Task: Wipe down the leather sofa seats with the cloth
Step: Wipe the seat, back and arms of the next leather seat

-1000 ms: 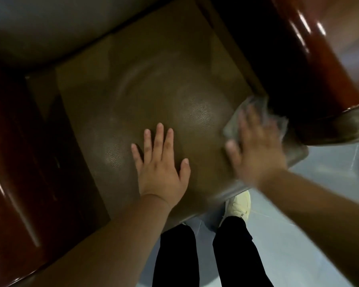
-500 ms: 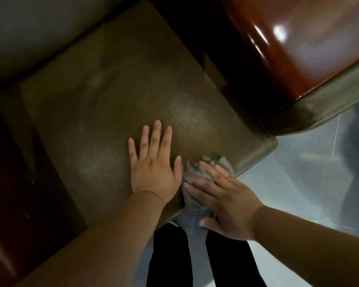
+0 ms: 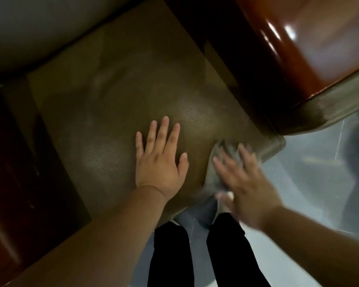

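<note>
Glossy wooden armrest (image 3: 311,48) crowds your right, grey floor (image 3: 311,183) below. Your left hand (image 3: 160,160) lies flat, fingers spread, on the seat (image 3: 116,104); your blurred right hand (image 3: 245,183) presses the cloth (image 3: 218,168), fingers extended, at the front edge.

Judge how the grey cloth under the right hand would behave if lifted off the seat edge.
The cloth looks crumpled and drapes over the seat front edge, so it would probably hang limp. The right hand covers most of it with flat fingers, suggesting it is thin and light.
</note>
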